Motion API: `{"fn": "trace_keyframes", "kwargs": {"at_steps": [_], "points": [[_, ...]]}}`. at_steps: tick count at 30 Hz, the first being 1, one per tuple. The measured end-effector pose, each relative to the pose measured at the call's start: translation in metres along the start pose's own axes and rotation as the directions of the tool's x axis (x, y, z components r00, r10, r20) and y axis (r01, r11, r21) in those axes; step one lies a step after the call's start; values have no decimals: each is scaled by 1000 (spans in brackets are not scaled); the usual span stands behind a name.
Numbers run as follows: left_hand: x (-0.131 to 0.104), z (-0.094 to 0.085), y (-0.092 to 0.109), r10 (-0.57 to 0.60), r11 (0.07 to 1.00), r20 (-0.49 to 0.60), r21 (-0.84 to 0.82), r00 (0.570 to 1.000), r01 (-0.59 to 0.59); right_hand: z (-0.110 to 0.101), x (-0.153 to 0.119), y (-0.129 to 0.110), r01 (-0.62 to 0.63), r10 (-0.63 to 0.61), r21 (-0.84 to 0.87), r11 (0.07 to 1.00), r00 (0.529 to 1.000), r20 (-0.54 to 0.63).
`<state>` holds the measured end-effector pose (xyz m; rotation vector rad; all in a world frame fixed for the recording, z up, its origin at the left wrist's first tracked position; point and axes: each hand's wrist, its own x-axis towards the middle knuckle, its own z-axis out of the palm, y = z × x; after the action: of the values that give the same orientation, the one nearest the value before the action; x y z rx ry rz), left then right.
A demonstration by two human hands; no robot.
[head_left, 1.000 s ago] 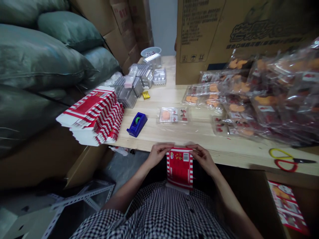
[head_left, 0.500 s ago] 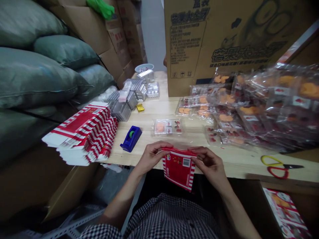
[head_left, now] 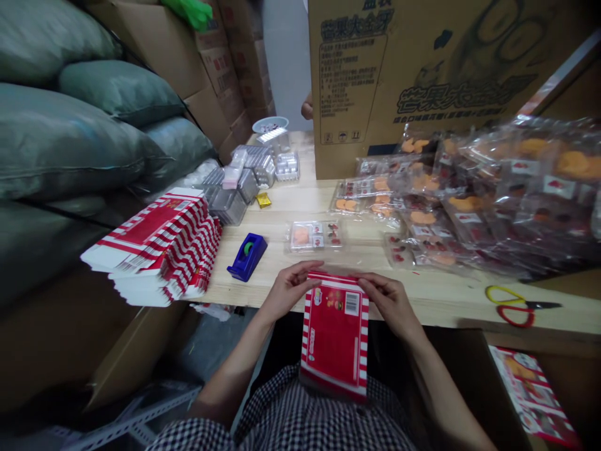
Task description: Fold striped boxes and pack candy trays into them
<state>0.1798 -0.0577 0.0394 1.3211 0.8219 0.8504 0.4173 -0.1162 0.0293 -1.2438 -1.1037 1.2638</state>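
A red cardboard box with white-striped edges and a barcode is held at its top edge by both hands, hanging over the table's front edge toward my lap. My left hand pinches its upper left corner. The upper right corner is pinched by my right hand. Just beyond the hands, a clear plastic tray pack with orange and dark red pieces lies flat on the wooden table. To the left sits a blue tape dispenser with green inside.
Flat striped cartons are stacked at left, with clear plastic trays behind. Bagged packs heap at right, near scissors. A large carton stands at the back; another person's hand shows beside it. A printed box lies lower right.
The red box has tilted so its printed face turns up toward me and its lower end comes nearer my body. Both hands keep hold of the top edge. Another person's hand shows more.
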Motion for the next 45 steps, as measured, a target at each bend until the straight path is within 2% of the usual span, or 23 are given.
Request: {"fn": "trace_keyframes", "kwargs": {"at_steps": [3,7,10,13,16,18,21,24,27,30,36,41,45], "points": [[1,-2,-20,-72,997,-1,-35,997,72,1,9,24,-30,30,48,998,1000,-5],[-17,-2,-49,-153,988,-15,1,988,153,4,-1,52,-113,110,60,992,992,60],[-33,-2,-62,-175,984,-18,-7,984,175,6,-13,60,-109,107,13,994,986,131],[-39,-1,-64,-122,992,-46,17,991,123,8,-20,60,-54,58,-35,998,990,126],[-36,-1,-53,-63,997,-55,48,996,66,11,-20,46,30,-23,-104,994,998,65],[-32,0,-39,-24,997,-69,67,997,29,13,-19,27,148,-139,-176,973,988,61],[-29,1,-10,43,990,-73,138,996,-32,10,-21,-11,347,-330,-259,901,938,111],[-31,3,20,211,937,-33,291,977,-193,6,-28,-41,418,-390,-241,876,908,154],[-33,7,35,371,856,32,377,928,-355,5,-35,-54,365,-330,-154,918,919,214],[-34,10,35,410,825,87,389,908,-409,6,-36,-53,298,-254,-136,945,929,268],[-35,13,29,405,822,94,398,910,-407,10,-36,-44,39,-35,-23,999,991,129],[-41,14,30,394,833,75,392,916,-391,13,-38,-43,-58,45,110,992,992,114],[-44,14,27,353,866,32,368,935,-339,17,-39,-42,-88,67,167,982,989,131]]}}
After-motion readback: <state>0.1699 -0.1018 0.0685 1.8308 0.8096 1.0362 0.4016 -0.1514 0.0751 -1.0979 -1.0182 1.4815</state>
